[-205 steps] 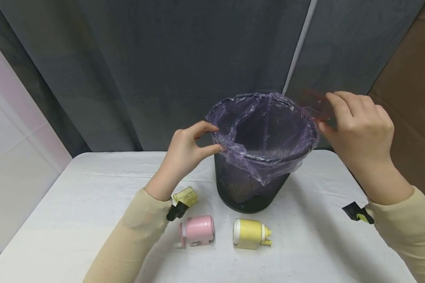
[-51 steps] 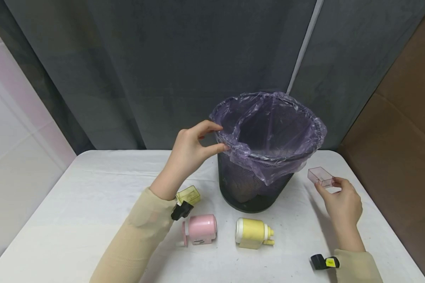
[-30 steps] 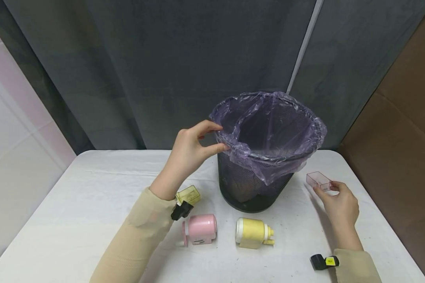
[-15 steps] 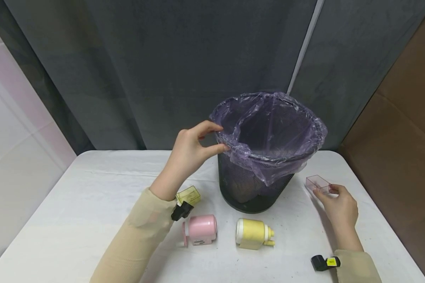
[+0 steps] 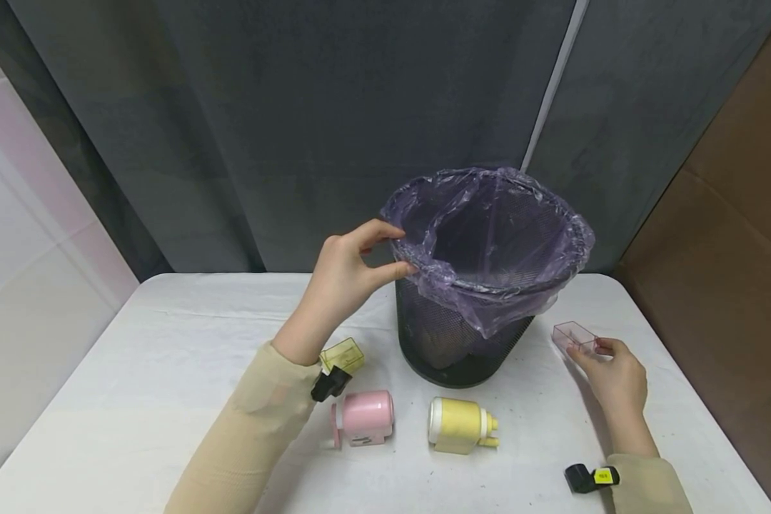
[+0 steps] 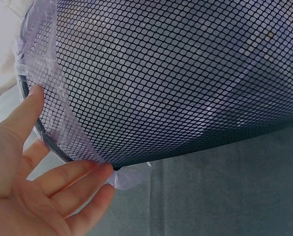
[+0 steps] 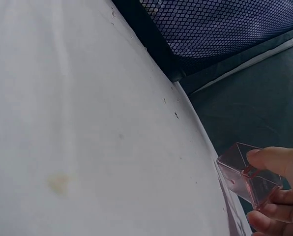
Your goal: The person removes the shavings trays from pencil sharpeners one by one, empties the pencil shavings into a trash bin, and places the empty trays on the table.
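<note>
A black mesh wastebasket [image 5: 424, 343] stands on the table, tipped a little, lined with a purple plastic bag [image 5: 488, 307] folded over its rim. My left hand [image 5: 343, 271] holds the near-left rim, thumb and fingers around it; the left wrist view shows the thumb [image 6: 26, 113] against the bag. To the right of the basket, my right hand [image 5: 617, 375] pinches a small clear pink plastic box [image 5: 573, 335] by one end, low at the table. In the right wrist view the pink box [image 7: 240, 179] sits between thumb and fingers.
A pink crank pencil sharpener [image 5: 366, 417] and a yellow pencil sharpener [image 5: 457, 426] lie before the basket. Near my left wrist lies a clear yellow box [image 5: 343, 355]. A dark curtain [image 5: 334, 107] hangs behind the white-covered table [image 5: 135, 385]; a brown panel [image 5: 719, 271] stands right.
My right hand has brought the pink box from beside the basket's right rim down to the table's right side, sinking slightly over the last second. My left hand keeps its hold on the rim.
</note>
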{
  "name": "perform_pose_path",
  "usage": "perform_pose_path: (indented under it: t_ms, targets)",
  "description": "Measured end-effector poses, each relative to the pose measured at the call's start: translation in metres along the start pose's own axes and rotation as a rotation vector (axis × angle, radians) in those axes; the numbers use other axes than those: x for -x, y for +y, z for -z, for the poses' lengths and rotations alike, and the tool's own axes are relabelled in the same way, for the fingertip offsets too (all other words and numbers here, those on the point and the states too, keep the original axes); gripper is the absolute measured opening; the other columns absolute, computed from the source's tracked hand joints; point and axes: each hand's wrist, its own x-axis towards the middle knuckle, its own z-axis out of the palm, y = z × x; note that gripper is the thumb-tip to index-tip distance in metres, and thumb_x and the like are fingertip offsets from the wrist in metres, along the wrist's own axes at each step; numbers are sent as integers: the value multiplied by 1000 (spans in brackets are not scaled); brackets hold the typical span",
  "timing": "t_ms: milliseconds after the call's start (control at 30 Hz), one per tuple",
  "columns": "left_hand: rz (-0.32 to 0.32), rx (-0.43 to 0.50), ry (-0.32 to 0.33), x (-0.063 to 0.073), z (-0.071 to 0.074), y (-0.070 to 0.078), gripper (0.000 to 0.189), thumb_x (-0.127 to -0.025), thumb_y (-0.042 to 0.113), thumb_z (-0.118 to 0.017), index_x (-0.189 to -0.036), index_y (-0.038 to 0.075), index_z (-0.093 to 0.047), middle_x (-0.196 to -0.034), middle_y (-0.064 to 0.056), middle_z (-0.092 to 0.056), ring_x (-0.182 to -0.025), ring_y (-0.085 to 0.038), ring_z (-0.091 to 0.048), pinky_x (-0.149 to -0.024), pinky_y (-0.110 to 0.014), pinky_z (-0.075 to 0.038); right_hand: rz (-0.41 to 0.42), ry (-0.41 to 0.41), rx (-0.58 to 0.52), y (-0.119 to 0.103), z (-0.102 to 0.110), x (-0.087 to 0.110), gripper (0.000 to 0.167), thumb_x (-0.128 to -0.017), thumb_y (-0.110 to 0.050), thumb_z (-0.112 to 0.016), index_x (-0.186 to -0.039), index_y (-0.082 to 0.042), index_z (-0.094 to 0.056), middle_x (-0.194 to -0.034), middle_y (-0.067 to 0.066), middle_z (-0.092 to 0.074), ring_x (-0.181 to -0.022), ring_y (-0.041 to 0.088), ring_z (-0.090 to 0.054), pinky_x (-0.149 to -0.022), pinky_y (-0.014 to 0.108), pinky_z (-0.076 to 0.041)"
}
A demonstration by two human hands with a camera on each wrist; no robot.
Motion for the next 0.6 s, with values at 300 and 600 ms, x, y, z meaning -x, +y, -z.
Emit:
perform_pose_path:
  t_ms: [300, 600]
  targets:
    - [2, -8, -8, 0, 0, 1, 42, -75, 23, -83, -113, 12, -68, -109, 2, -69, -107, -15, -61, -93, -33, -46, 2, -4, 0, 2, -1, 0, 59, -86, -35, -70, -123, 8, -54, -118, 28, -58, -108, 49, -51, -82, 56, -40]
    - [-5, -13, -4, 0, 1, 0, 40, -76, 22, -83, -112, 13, -68, -110, 0, -68, -106, -16, -61, -92, -34, -46, -10, -18, 5, 4, -3, -1, 60, -84, -34, -72, -124, 8, -54, -118, 28, -59, -110, 49, -50, -83, 57, -40]
